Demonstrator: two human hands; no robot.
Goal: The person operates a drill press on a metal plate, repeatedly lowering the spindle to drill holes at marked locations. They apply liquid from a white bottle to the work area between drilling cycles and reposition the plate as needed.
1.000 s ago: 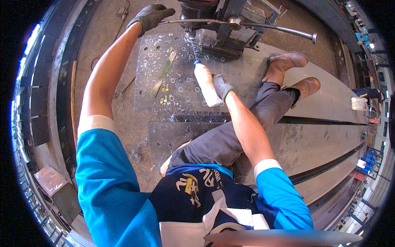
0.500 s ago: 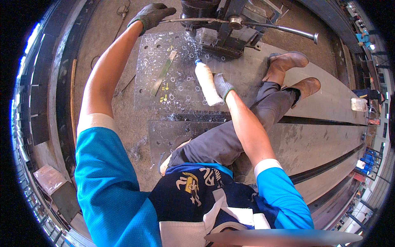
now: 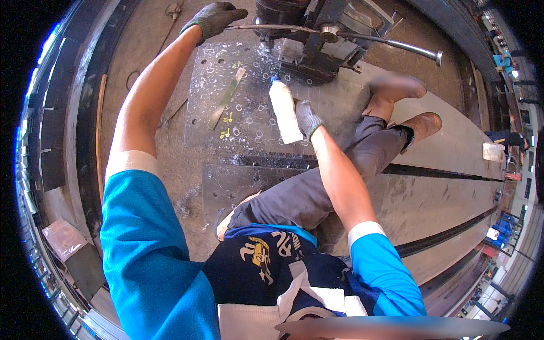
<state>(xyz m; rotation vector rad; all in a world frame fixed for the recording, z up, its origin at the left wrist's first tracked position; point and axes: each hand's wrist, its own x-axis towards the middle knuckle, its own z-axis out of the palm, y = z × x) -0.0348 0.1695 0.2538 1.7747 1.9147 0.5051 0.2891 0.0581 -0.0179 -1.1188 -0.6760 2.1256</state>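
My left hand, in a dark knitted glove, is closed over the left end of a long metal lever. The lever runs through a round hub on a dark drilling machine standing on a steel plate. In a grey glove, my right hand grips a pale plastic squeeze bottle from its right side; some fingers are hidden behind it. The bottle's blue cap points up toward the machine's base, where wet, whitish shavings lie. Below the machine, the dark plate bears chalk circles, yellow marks and holes.
A thin, flat metal strip lies on the plate left of the bottle. My boots rest on long steel plates with dark gaps between them. A white container stands far right, and a metal box at lower left.
The view has shifted slightly. The bottle is tilted a little more upright in my right hand, and the liquid stream seen at its tip before no longer shows clearly. My left hand stays at the lever.
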